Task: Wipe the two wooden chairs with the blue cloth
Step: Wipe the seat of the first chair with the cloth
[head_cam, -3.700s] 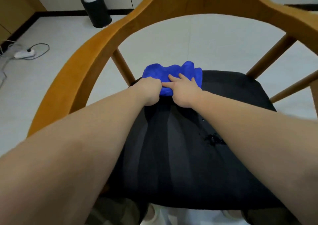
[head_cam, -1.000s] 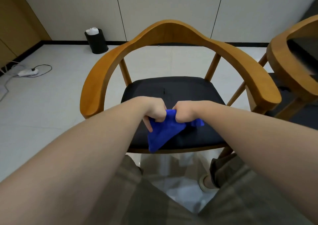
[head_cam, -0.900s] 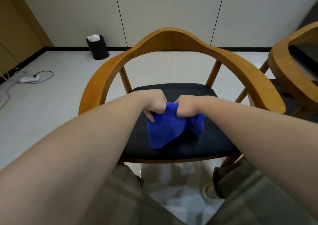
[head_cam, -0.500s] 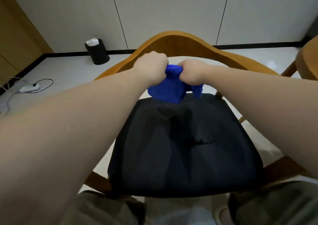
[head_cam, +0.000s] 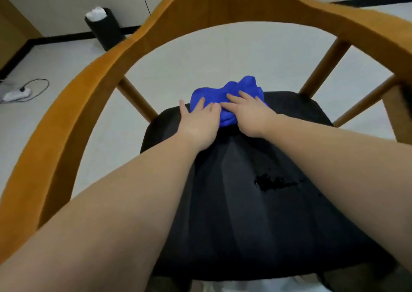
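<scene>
Both hands, left hand [head_cam: 197, 122] and right hand [head_cam: 250, 115], now press flat, unclenched, on the blue cloth [head_cam: 225, 97] put down at 12 o'clock of the black seat [head_cam: 256, 213]; wiping starts again.

The chair frame [head_cam: 73, 122] is made of smooth, matt wood; its seat [head_cam: 245, 202] is covered in black cloth; the blue cloth [head_cam: 225, 95] is seen as soft, fuzzy fabric.

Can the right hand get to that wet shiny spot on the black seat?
Probably yes. The right hand lies flat on the blue cloth at the seat's back edge, and the wet spot sits beside that same forearm, closer to the person. Only bare black seat lies between, so pulling back should reach it.
</scene>
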